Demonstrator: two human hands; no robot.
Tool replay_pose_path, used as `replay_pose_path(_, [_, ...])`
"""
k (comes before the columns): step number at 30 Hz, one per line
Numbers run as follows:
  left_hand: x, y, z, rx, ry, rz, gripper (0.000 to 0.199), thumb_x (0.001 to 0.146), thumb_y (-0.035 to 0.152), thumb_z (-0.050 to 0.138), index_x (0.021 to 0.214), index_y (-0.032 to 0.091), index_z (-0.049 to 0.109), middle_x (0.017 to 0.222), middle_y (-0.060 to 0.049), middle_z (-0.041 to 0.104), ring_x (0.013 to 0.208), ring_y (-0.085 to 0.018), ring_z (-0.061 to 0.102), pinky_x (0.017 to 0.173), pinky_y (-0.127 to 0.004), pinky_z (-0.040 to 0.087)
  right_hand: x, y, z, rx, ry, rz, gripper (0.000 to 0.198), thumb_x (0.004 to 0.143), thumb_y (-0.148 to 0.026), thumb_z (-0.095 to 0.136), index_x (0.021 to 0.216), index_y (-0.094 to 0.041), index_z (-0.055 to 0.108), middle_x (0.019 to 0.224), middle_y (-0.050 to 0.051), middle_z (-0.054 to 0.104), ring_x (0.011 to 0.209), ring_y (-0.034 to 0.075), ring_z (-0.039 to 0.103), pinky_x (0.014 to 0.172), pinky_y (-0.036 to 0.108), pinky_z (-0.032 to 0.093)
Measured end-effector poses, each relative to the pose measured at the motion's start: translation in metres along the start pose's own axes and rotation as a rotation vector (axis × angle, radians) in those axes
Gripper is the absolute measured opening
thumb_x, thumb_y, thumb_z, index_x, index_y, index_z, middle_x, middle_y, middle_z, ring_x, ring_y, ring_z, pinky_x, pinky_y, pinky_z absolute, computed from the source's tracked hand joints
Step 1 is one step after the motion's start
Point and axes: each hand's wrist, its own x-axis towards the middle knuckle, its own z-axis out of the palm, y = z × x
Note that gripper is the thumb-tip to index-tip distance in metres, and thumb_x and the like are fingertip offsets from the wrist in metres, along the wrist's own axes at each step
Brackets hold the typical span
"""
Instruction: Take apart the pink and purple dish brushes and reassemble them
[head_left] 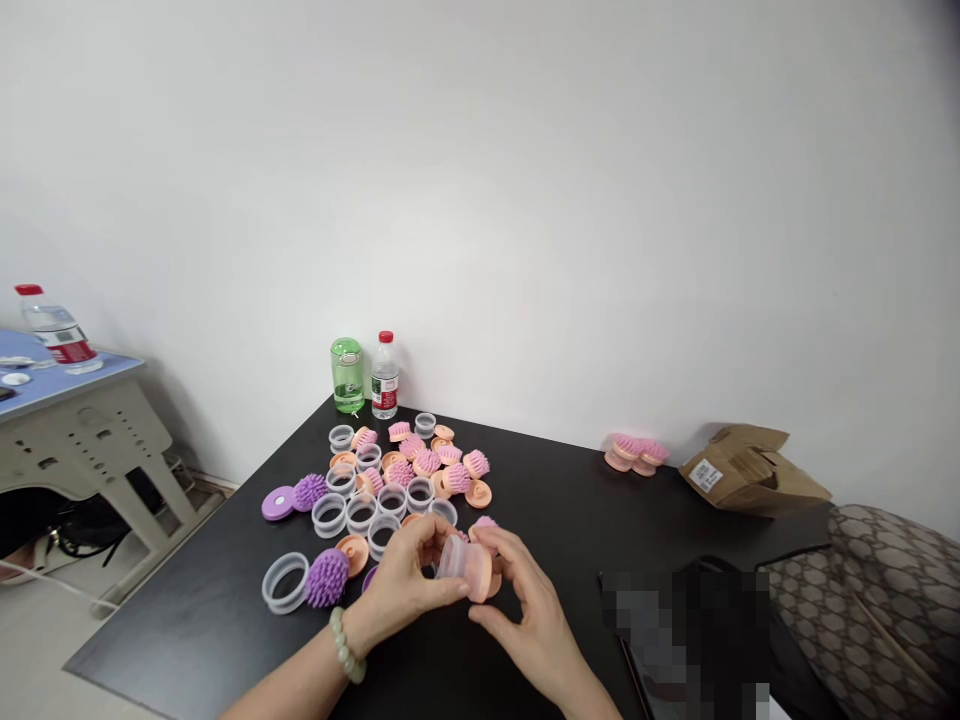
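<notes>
My left hand [403, 578], with a beaded bracelet on its wrist, grips a translucent plastic ring [453, 558] between thumb and fingers. A peach-coloured brush part [480, 574] meets the ring's right side; my right hand [529, 605] curls round it from the right. How far one sits inside the other cannot be made out. Beyond the hands lie several loose translucent rings [328, 515], pink bristle heads [427, 461] and peach discs [478, 494]. A purple bristle head [327, 578] and another ring [285, 583] lie left of my left hand.
Two pink-and-peach brushes [636, 453] stand by the wall, beside a brown paper bag [754, 470]. A green container [348, 375] and a water bottle [385, 376] are at the black table's [187, 620] back corner. Patterned fabric [870, 590] lies at right.
</notes>
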Motion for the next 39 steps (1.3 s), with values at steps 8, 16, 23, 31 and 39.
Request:
replay_pose_path(8, [-0.004, 0.006, 0.002, 0.254, 0.029, 0.038, 0.047, 0.07, 0.058, 0.076, 0.089, 0.018, 0.061, 0.079, -0.001, 0.056, 0.07, -0.016, 0.046, 0.061, -0.026, 0.035, 0.005, -0.009, -0.003, -0.107, -0.008, -0.098, 0.04, 0.082, -0.02, 0.074, 0.118, -0.029, 0.062, 0.113, 0.004, 0.069, 0.1, 0.023, 0.068, 0.084, 0.031, 0.057])
replay_pose_path(16, [0.0, -0.006, -0.004, 0.216, 0.14, 0.058, 0.035, 0.088, 0.053, 0.053, 0.082, 0.019, 0.05, 0.071, 0.002, 0.047, 0.062, -0.014, 0.041, 0.057, -0.026, 0.033, 0.004, -0.009, -0.012, -0.377, 0.152, -0.455, 0.033, 0.087, -0.005, 0.056, 0.111, -0.027, 0.06, 0.112, 0.008, 0.061, 0.107, 0.024, 0.061, 0.091, 0.041, 0.053])
replay_pose_path(23, [-0.007, 0.017, -0.004, 0.672, -0.122, 0.362, 0.027, 0.08, 0.031, 0.065, 0.104, 0.02, 0.06, 0.096, -0.006, 0.059, 0.087, -0.024, 0.051, 0.078, -0.036, 0.043, 0.01, 0.033, -0.04, -0.306, 0.366, 0.132, 0.014, 0.077, -0.024, 0.066, 0.09, -0.023, 0.061, 0.105, 0.007, 0.059, 0.093, 0.023, 0.065, 0.077, 0.036, 0.059])
replay_pose_path(31, [-0.006, 0.016, -0.01, 0.992, -0.395, 0.469, 0.039, 0.073, 0.022, 0.067, 0.111, 0.023, 0.059, 0.101, -0.007, 0.062, 0.093, -0.026, 0.052, 0.086, -0.041, 0.042, 0.007, 0.049, -0.043, -0.543, 0.069, 0.279, 0.013, 0.067, -0.017, 0.07, 0.067, -0.023, 0.059, 0.078, 0.0, 0.068, 0.078, 0.023, 0.064, 0.068, 0.032, 0.05])
replay_pose_path(39, [-0.008, 0.01, -0.007, 1.069, -0.403, 0.446, 0.058, 0.074, 0.01, 0.06, 0.131, 0.02, 0.051, 0.117, -0.009, 0.062, 0.108, -0.029, 0.051, 0.098, -0.048, 0.04, 0.016, 0.057, -0.018, -0.609, 0.134, 0.187, 0.008, 0.082, -0.026, 0.066, 0.075, -0.023, 0.062, 0.083, 0.005, 0.067, 0.082, 0.025, 0.062, 0.074, 0.036, 0.05])
